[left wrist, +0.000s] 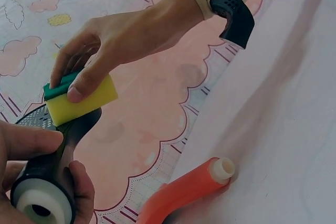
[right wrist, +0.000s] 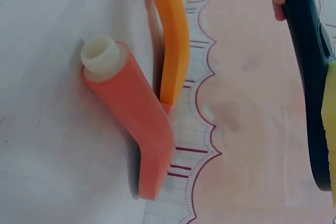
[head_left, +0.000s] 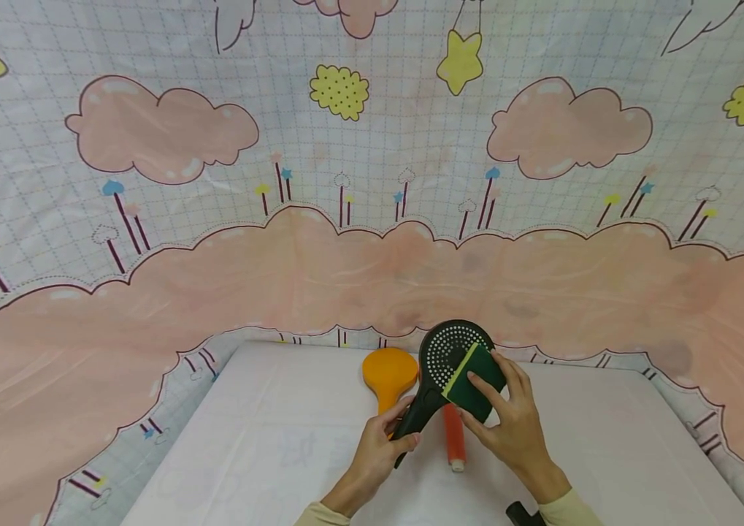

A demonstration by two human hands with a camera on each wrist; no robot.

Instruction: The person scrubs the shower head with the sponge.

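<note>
My left hand (head_left: 374,449) grips the handle of a black shower head (head_left: 447,351), which tilts up to the right with its dotted spray face toward me. A sponge (head_left: 477,383), green on one side and yellow on the other, is pinched in my right hand (head_left: 516,424). It lies against the lower right of the spray face. In the left wrist view the sponge's yellow side (left wrist: 84,100) faces the shower head, and the white threaded end (left wrist: 42,203) of the handle shows. The right wrist view catches only a yellow edge of the sponge (right wrist: 329,124).
On the white table (head_left: 280,438), behind the hands, lie an orange shower head (head_left: 390,371) and a red-orange one (head_left: 454,438), mostly hidden in the head view. A patterned cloth (head_left: 372,277) hangs behind the table. A black device (left wrist: 233,17) sits on the right wrist.
</note>
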